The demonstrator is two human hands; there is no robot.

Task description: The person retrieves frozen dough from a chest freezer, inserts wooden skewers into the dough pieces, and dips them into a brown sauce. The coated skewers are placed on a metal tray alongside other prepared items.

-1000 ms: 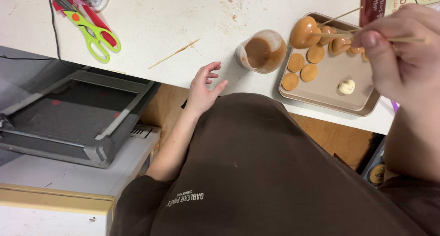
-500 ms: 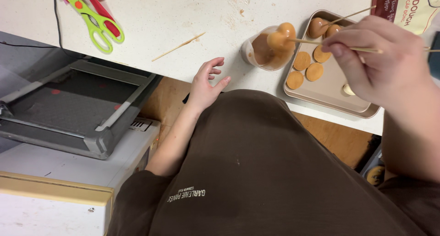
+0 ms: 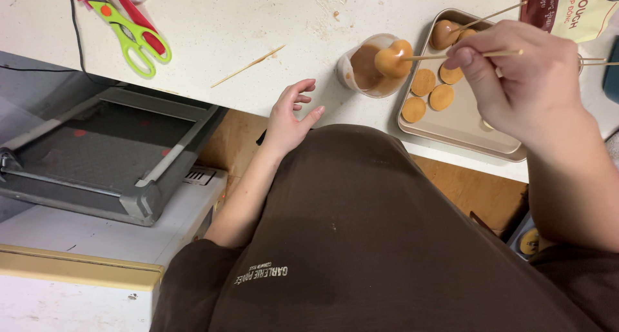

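right hand (image 3: 522, 80) pinches wooden skewer (image 3: 451, 55) | caramel-coated ball (image 3: 393, 58) on its tip, over glass cup (image 3: 361, 71), beside baking tray (image 3: 464, 122) | left hand (image 3: 290, 116) open, empty, at counter edge

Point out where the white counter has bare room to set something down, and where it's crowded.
Most free: the white counter between the green-handled scissors, the loose wooden skewer and the small glass cup of caramel coating. Also free is the edge strip by the left hand. Crowded: the metal baking tray with coated rounds, under the right hand holding a skewered ball.
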